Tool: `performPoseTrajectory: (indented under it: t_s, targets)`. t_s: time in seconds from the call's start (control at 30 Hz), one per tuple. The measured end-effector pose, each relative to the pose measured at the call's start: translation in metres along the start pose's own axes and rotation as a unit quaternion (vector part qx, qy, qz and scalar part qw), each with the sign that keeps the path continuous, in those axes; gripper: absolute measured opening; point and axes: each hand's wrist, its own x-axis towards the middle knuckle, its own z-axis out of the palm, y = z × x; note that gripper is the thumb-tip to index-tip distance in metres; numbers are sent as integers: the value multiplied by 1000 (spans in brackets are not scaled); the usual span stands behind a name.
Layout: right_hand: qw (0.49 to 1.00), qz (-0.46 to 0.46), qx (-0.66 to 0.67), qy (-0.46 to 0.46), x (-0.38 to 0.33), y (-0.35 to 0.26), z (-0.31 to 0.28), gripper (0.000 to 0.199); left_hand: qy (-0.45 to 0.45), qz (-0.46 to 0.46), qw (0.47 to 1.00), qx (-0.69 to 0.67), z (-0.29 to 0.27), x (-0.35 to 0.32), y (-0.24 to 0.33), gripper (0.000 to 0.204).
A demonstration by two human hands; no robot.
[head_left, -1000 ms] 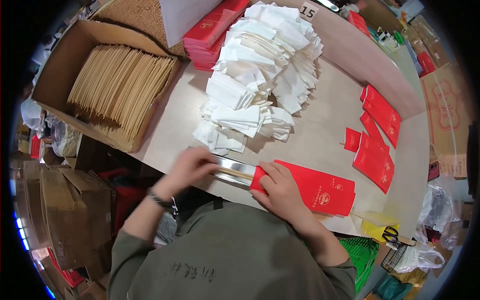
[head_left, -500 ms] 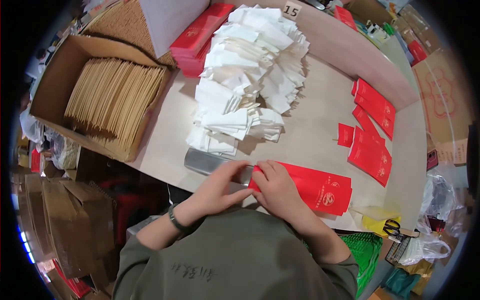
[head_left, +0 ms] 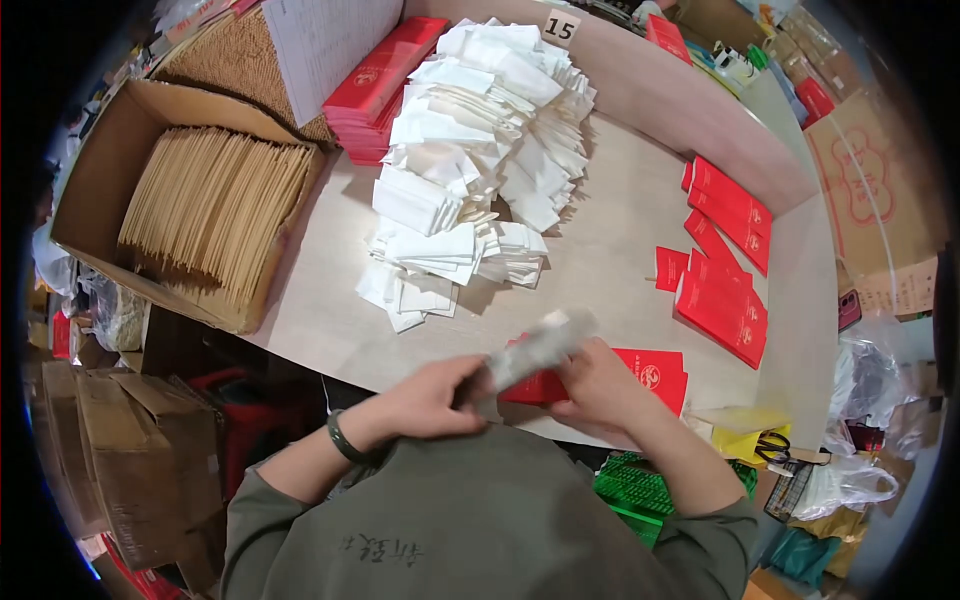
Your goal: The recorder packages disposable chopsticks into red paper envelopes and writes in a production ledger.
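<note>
My left hand [head_left: 435,397] is closed on the lower end of a long grey metal-looking bar [head_left: 540,350], blurred and tilted up to the right. The bar's upper end passes in front of my right hand [head_left: 605,388], which is closed around the red paper packets [head_left: 655,372] at the table's front edge. Red paper shows on both sides of that hand; its fingertips are partly hidden. Beyond the hands lies a large heap of folded white paper packets [head_left: 430,245]. More printed red packets [head_left: 722,310] lie loosely overlapped at the right.
At the left stands a cardboard box [head_left: 75,215] packed with upright brown sticks or strips. Behind the heap is a stack of red packets [head_left: 375,85]. A low partition [head_left: 680,85] bounds the table. Black-handled scissors [head_left: 772,447] lie by a yellow item at the right front.
The grey bar has left the table's front edge and swung up to the right in my left hand. My hands have moved apart; the right one has shifted right along the red packets.
</note>
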Motion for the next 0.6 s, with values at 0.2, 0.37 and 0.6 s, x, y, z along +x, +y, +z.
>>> performPoseTrajectory:
  t_s: [0.2,0.37,0.6]
  targets:
    - [999,17,7,34,18,-26,13,46,-91,59,992,65,26,7,10,38]
    - [973,120,-7,197,16,-58,2,39,205,-74,963,157,-12,-11,-21,41]
    - [963,234,12,136,44,-65,31,25,279,-11,924,261,-10,-33,-49,58]
